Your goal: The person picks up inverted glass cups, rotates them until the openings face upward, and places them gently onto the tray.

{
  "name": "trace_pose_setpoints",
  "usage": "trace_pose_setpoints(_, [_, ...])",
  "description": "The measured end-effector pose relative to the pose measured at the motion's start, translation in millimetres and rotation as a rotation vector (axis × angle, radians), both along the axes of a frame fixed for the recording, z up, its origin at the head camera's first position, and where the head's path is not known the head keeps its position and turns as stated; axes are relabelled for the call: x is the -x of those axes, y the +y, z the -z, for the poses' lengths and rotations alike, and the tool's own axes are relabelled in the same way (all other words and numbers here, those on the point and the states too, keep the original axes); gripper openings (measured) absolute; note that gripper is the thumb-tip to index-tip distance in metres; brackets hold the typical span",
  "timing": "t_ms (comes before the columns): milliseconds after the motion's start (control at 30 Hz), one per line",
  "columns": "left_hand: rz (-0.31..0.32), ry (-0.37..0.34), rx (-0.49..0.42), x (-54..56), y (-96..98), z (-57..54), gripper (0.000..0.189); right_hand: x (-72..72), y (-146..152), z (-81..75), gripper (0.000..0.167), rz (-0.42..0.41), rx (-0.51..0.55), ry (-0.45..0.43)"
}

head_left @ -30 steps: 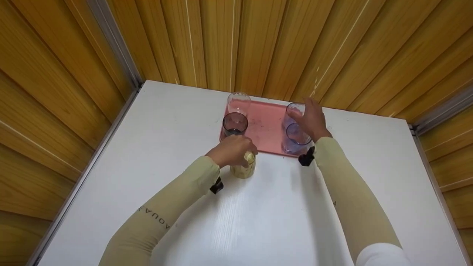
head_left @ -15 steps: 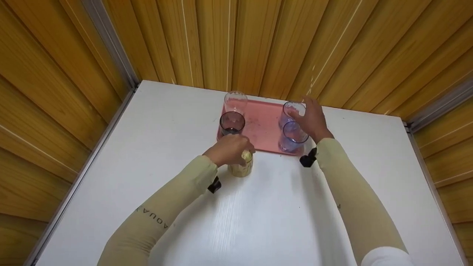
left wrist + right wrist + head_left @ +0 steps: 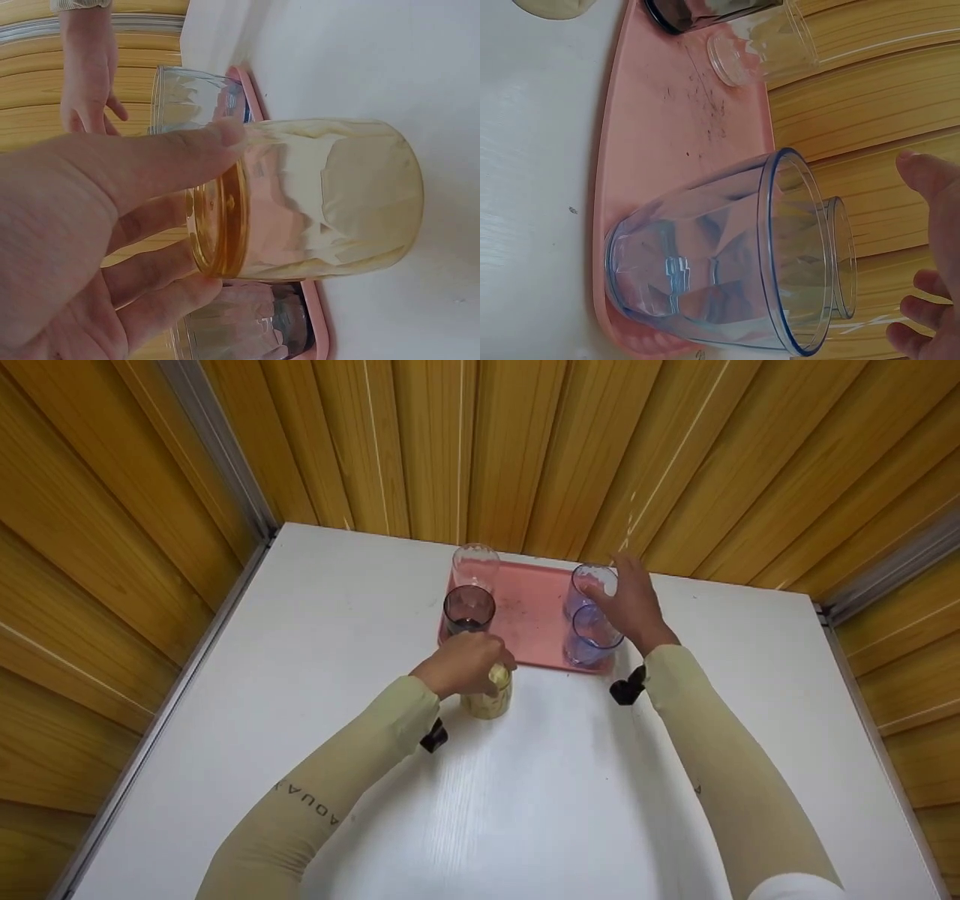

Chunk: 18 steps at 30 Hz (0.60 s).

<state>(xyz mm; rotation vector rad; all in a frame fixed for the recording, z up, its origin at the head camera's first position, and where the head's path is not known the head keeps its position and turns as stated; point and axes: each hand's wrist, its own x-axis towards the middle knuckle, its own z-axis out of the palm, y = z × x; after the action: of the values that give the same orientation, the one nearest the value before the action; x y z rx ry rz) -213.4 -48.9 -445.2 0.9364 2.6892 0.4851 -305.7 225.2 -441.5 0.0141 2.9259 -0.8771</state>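
**Tumblers and tray: state of hands and stock**

Left hand: gripping yellow tumbler by the rim from above, thumb and fingers curled over its mouth. Tumbler upright on the white table, directly under the hand, just off the near edge of the pink tray. Base apparently resting on the table, not lifted.

Right hand: fingers spread and relaxed, holding nothing, poised beside and just beyond two blue tumblers. Contact with the farther blue one not determinable; in the right wrist view fingertips clear of the nearer blue tumbler.

On tray, ahead of left hand: dark tumbler, just beyond the knuckles; clear tumbler farther back. Ahead of right hand: the two blue tumblers, one close behind the other, at the tray's right end.

Progress, judged: four tumblers standing on tray; yellow one the only piece on the bare table, in hand but neither raised nor set on the tray. Middle of tray bare, with dark specks.

Against the earlier frames: almost no change. Left hand on the yellow rim as before, tumbler at the same spot beside the tray edge. Right hand likewise near the blue pair, shifted only slightly. All tray pieces unmoved; small drift attributable to the head camera.
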Motion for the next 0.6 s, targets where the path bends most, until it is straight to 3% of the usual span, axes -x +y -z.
trace_pose_setpoints(600, [0.016, -0.001, 0.013, 0.5, 0.0, -1.9, 0.043, -12.8, -12.0, 0.2, 0.075, -0.049, 0.048, 0.063])
